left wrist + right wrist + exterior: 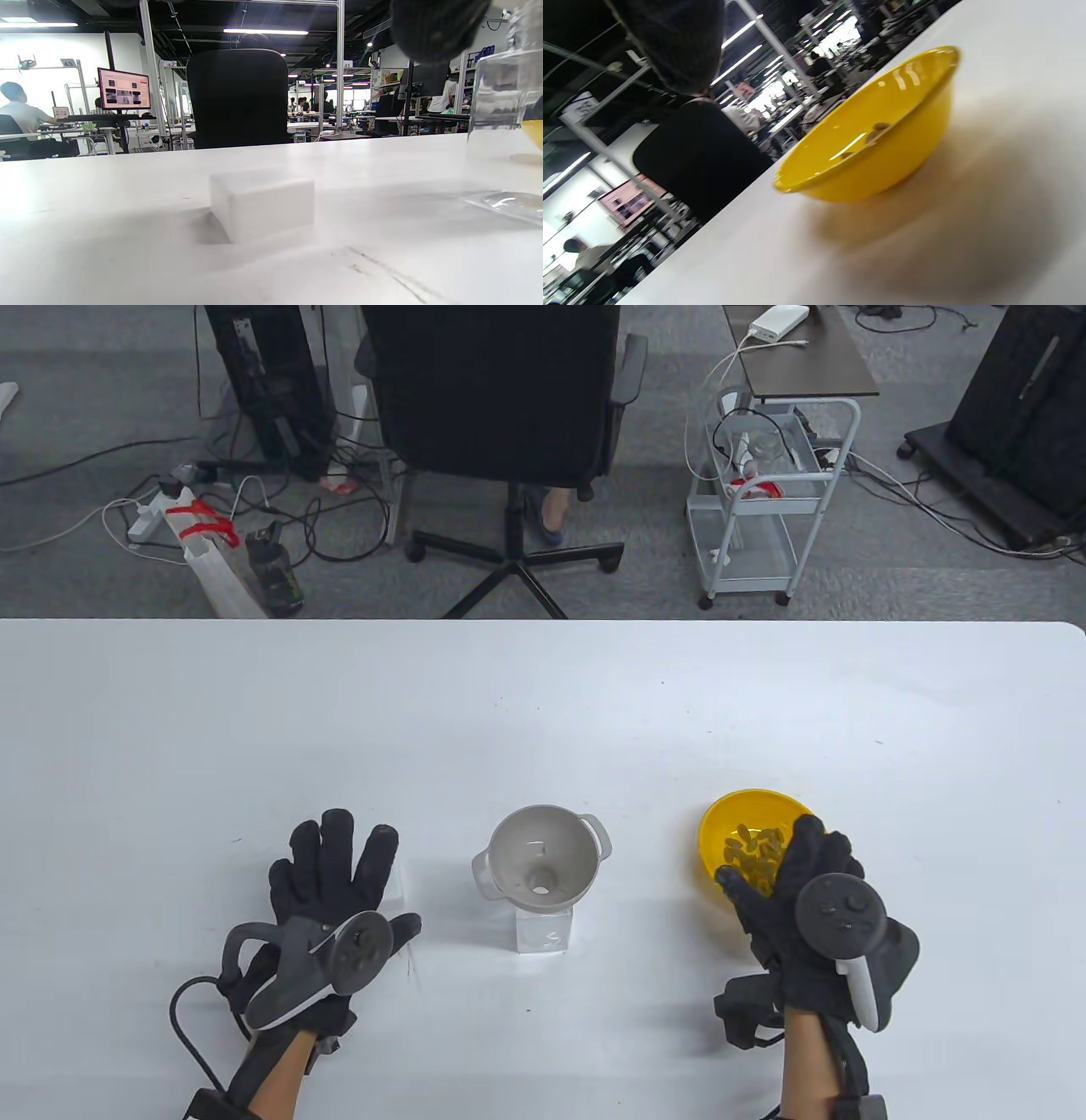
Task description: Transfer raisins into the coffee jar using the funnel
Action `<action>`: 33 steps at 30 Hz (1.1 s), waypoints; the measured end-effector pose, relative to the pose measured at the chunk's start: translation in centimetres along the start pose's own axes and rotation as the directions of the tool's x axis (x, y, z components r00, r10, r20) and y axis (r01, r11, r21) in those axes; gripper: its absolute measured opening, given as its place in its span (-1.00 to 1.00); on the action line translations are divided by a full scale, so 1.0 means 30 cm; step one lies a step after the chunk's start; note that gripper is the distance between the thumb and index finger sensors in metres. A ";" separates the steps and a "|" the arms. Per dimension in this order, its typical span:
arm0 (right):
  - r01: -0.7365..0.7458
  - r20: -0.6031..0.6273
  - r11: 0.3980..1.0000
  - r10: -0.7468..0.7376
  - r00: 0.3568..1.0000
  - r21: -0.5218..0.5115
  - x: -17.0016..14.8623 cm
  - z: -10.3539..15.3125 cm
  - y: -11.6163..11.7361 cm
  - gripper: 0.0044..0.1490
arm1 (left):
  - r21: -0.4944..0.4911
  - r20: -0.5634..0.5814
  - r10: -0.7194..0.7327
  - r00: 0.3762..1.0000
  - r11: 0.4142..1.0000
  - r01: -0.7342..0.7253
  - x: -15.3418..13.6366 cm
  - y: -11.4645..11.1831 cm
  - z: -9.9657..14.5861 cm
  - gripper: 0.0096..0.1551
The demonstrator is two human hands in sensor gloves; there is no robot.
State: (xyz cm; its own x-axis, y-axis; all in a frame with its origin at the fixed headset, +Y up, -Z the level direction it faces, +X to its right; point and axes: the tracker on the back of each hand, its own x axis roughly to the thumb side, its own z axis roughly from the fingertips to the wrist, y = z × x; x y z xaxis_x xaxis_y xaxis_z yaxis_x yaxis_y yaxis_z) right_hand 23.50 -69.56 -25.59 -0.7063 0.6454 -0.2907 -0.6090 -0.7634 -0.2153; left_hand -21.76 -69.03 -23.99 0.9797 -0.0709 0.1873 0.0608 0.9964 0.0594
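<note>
A grey funnel [543,857] sits in the mouth of a clear glass jar [544,931] at the table's middle front; the jar [505,97] shows blurred at the right edge of the left wrist view. To its right stands a yellow bowl [747,831] holding several raisins [753,853]. My right hand [793,872] lies over the bowl's near right rim, fingers stretched out above the raisins and thumb out to the left. I cannot tell whether it touches them. In the right wrist view the bowl [882,140] is close. My left hand [335,869] lies flat with fingers spread, left of the jar.
A small white block [261,203] lies on the table just ahead of my left hand. The white table [543,704] stretches far and wide behind the objects. A black office chair [501,398] and a wire cart [764,500] stand beyond the far edge.
</note>
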 end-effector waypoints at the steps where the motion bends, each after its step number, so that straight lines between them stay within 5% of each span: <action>1: 0.023 -0.055 0.999 -0.024 0.998 -0.022 -0.014 -0.006 -0.008 0.33 | -0.002 0.001 -0.009 1.000 1.000 0.009 0.002 -0.001 0.000 0.15; 5: 0.068 -0.218 0.997 -0.073 0.973 -0.030 -0.098 -0.054 -0.024 0.27 | -0.003 0.003 -0.019 1.000 1.000 0.019 0.006 -0.003 0.000 0.15; 12: 0.019 -0.310 0.996 -0.044 0.950 -0.084 -0.139 -0.078 -0.005 0.11 | -0.004 0.002 -0.018 1.000 1.000 0.018 0.004 -0.004 -0.001 0.15; 24: 0.180 -0.343 0.978 -0.204 0.917 -0.101 -0.232 -0.122 0.056 -0.13 | -0.012 -0.006 -0.022 1.000 1.000 0.022 0.001 -0.005 -0.002 0.14; 33: 0.457 -0.311 0.883 -0.466 0.828 -0.105 -0.270 -0.148 0.065 -0.24 | -0.027 -0.007 -0.030 1.000 0.999 0.030 0.004 -0.007 -0.004 0.14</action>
State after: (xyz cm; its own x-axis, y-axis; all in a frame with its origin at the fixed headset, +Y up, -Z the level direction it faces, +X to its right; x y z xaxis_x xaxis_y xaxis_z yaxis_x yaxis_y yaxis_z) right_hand 29.64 -76.38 -27.80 -0.1891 0.8827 -0.4302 -0.8228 -0.3815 -0.4212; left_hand -21.62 -69.24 -24.10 0.9787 -0.1009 0.1790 0.0955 0.9947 0.0386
